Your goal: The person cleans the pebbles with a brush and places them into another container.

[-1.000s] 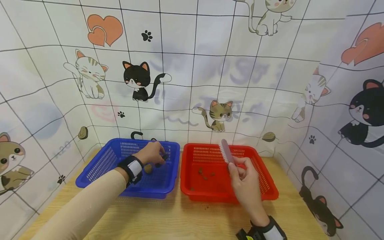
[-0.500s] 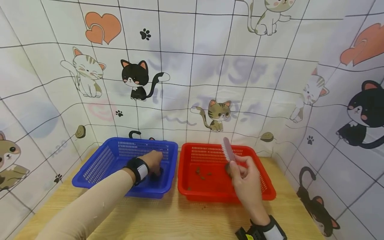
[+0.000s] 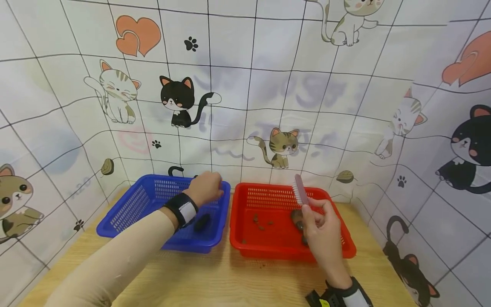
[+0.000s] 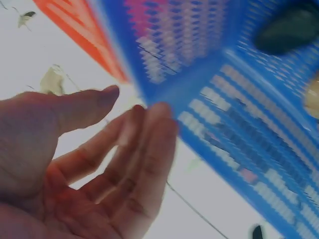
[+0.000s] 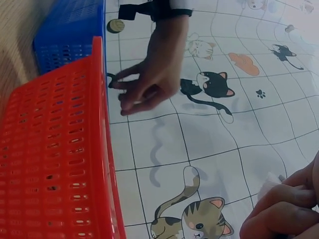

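Note:
My left hand (image 3: 206, 187) hovers by the back right corner of the blue basket (image 3: 161, 244), fingers loosely bent and nothing between them in the left wrist view. A dark oval stone (image 3: 202, 222) lies on that basket's floor. Part of a tan stone (image 4: 312, 97) shows at the left wrist view's right edge. Over the red basket (image 3: 264, 254), my right hand (image 3: 324, 234) grips a pinkish-purple brush (image 3: 301, 190), upright with white bristles facing left. Just behind this hand a brown stone (image 3: 296, 216) lies in the red basket, partly hidden.
Small brown bits (image 3: 256, 218) are scattered over the red basket's floor. Both baskets stand side by side on a wooden table (image 3: 245, 281), against a wall sheet (image 3: 230, 98) printed with cats. More sheet closes in the left and right sides.
My left hand has dipped into the blue basket, let go of the dark stone and risen toward the back right rim. My right hand, still holding the brush, has shifted slightly right.

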A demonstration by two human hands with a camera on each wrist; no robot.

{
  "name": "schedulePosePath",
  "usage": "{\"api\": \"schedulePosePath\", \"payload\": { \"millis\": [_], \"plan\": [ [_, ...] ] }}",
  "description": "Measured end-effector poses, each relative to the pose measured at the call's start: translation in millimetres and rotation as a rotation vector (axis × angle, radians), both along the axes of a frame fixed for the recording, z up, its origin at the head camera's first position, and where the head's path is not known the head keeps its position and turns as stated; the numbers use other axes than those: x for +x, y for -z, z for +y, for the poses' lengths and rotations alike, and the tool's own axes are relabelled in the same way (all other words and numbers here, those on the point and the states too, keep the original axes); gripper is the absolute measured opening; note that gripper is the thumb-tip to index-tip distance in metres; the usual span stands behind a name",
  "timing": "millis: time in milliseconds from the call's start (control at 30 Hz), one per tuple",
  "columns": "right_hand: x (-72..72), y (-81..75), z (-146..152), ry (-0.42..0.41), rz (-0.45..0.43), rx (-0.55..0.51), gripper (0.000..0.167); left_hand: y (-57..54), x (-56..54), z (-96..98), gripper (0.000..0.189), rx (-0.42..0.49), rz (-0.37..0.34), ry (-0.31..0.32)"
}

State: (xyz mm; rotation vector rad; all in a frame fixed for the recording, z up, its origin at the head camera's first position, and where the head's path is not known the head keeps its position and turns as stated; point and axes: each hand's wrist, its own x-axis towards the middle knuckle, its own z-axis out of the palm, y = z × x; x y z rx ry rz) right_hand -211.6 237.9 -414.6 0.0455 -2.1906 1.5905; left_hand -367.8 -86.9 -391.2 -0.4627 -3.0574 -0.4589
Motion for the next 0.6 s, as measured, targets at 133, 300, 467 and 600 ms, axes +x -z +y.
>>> {"api": "schedulePosePath", "payload": {
  "millis": [133, 300, 467, 600],
  "plan": [
    [-1.9, -1.8, 8, 0.032, -0.008, 0.002, 0.035, -11.3, 7.5, 41.1, 0.019, 0.069, 0.028, 0.078],
    [-3.7, -5.2, 17, 0.088, -0.025, 0.005, 0.039, -9.0, 8.6, 91.6, 0.021, 0.089, 0.006, 0.204],
    [-4.7, -8.4, 22, 0.08, -0.048, -0.054, 0.037, 10.6, -9.1, 134.5, 0.022, 0.037, -0.039, 0.317],
    [-5.1, -9.1, 26, 0.101, -0.045, -0.048, 0.035, 18.0, -11.7, 162.4, 0.033, 0.001, -0.124, 0.418]
  ]
}}
